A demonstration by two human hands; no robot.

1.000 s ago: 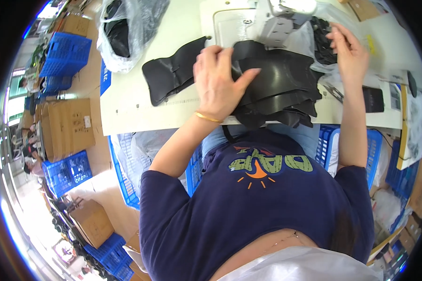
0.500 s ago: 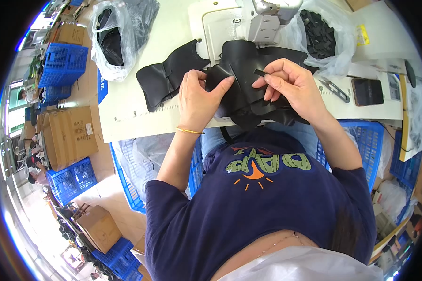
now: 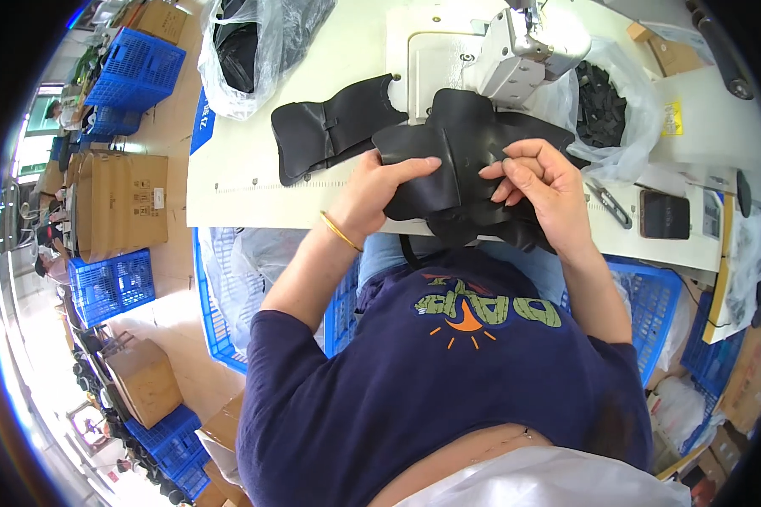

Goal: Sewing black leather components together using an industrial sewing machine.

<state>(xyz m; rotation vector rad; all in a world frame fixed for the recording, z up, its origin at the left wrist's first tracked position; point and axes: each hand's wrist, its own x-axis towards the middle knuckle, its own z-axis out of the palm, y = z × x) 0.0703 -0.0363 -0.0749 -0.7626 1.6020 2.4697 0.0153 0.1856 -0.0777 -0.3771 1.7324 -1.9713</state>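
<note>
A black, smooth, leather-like piece (image 3: pixel 414 186) with curved flaps and a seam lies across the table's front edge. My left hand (image 3: pixel 368 194) grips its left side, thumb on top and fingers underneath. Over its right part, my right hand (image 3: pixel 545 186) is closed in a pinch, thumb against forefinger. A small black strip (image 3: pixel 500 155) shows faintly at those fingertips, hard to separate from the black behind it. To the left, a similar black piece (image 3: pixel 338 127) with a small strap across it lies flat. Behind stands a white sewing machine (image 3: pixel 524 63).
A clear bag of small black strips (image 3: pixel 600 106) stands right of the machine; another plastic bag with black pieces (image 3: pixel 237 55) is at the back left. A utility knife (image 3: pixel 610 205) and a phone (image 3: pixel 665 215) lie at right. Blue crates (image 3: pixel 647 304) flank my lap.
The whole view has shifted. The strip, which stuck out clearly from my right fingertips, now sits low against the black piece. My left thumb lies flatter across the piece.
</note>
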